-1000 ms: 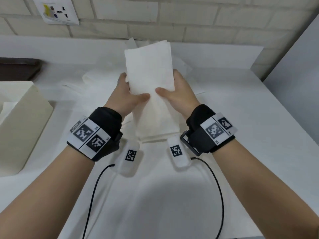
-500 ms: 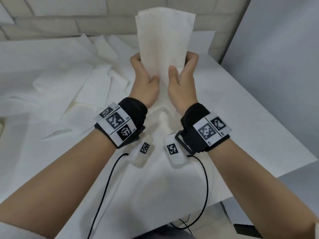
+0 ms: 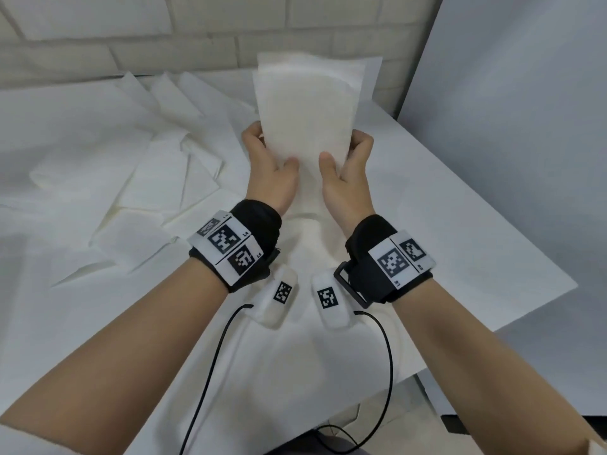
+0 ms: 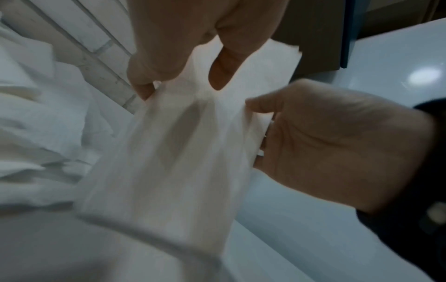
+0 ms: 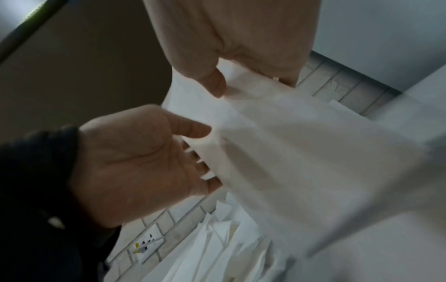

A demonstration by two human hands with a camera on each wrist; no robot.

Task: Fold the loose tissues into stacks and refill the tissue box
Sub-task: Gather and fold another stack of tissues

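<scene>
A thick stack of folded white tissues (image 3: 305, 110) stands upright above the table, its lower end hanging between my wrists. My left hand (image 3: 272, 149) grips the stack's left edge, thumb on the near face and fingers behind. My right hand (image 3: 345, 152) grips the right edge the same way. The left wrist view shows the stack (image 4: 173, 152) pinched by the left hand (image 4: 183, 57) from above, with the right hand (image 4: 325, 143) beside it. The right wrist view mirrors this: stack (image 5: 289, 152), right hand (image 5: 241, 47), left hand (image 5: 135, 162). No tissue box is in view.
Several loose tissues (image 3: 157, 178) lie spread over the white table (image 3: 460, 241) to the left of my hands. A brick wall (image 3: 131, 34) runs behind. A grey panel (image 3: 525, 126) stands at the right, past the table's right edge. A wall socket (image 5: 147, 246) shows in the right wrist view.
Both hands carried the stack up and to the right, and slid closer together near its lower half. The head view swung right, so the box on the left has left the frame.
</scene>
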